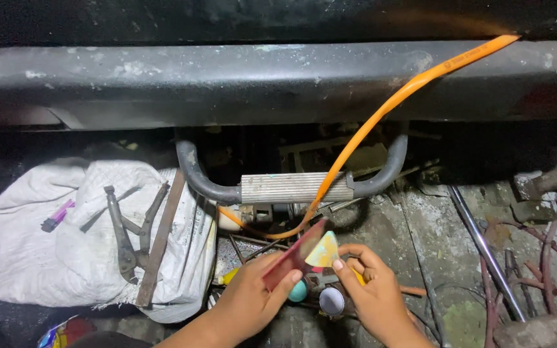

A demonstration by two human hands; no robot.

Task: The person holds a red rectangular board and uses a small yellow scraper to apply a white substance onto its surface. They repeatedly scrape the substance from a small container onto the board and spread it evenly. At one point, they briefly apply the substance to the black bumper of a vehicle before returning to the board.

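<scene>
My left hand (pixel 249 299) grips a flat red strip (pixel 294 254), thumb on top, holding it tilted up to the right. My right hand (pixel 372 290) pinches a small yellow-green wedge-shaped piece (pixel 323 251) against the strip's upper end. The two hands are close together at the bottom centre. Under them lie a teal round knob (pixel 298 291), a round grey cap (pixel 332 300) and a yellow-handled tool (pixel 230 276), partly hidden by the hands.
An orange hose (pixel 381 115) runs from the upper right down toward the hands. Behind it sits a ribbed metal footstep on a curved black bar (pixel 294 187). A white sack (pixel 53 238) at left carries pliers (pixel 127 238) and a purple lighter (pixel 57 215). Metal rods and rusty scraps (pixel 485 245) lie at right.
</scene>
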